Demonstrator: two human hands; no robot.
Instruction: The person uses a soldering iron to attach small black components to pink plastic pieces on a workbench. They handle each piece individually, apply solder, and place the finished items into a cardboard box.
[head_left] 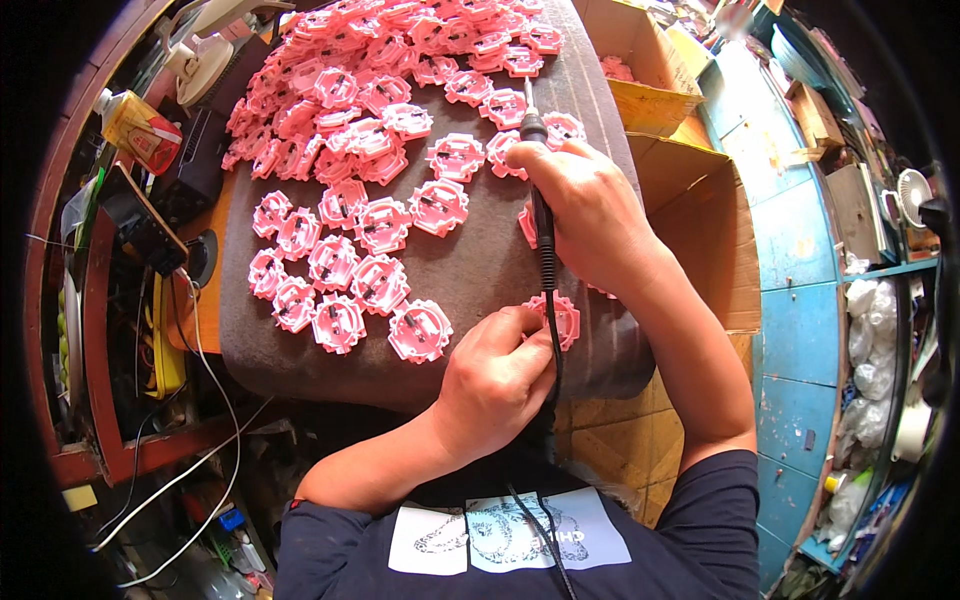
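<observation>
- At the near right of the dark mat [480, 285], one pink piece [567, 322] lies beside the fingertips of the left hand [492, 368], apart from the other pieces.
- Left grip: fingers curled and bunched at the left edge of that piece, apparently touching it. Whether they pinch it or merely steady it cannot be told.
- Right grip: the right hand [588, 197] is closed around a corded, pen-shaped tool [544, 232], its metal tip directed toward the far end of the mat. Contact between tip and any piece cannot be confirmed.
- Cord [554, 345] passes down close to the left fingertips.
- Spread pieces [420, 332] lie to the left; a dense heap [330, 110] occupies the far left.
- Step in hand, as judged: positioning a single piece by the left hand while the tool is held away from it.
- Next move, as judged, calls for a steady piece, a controlled tip and the cord kept clear of the fingers.
</observation>
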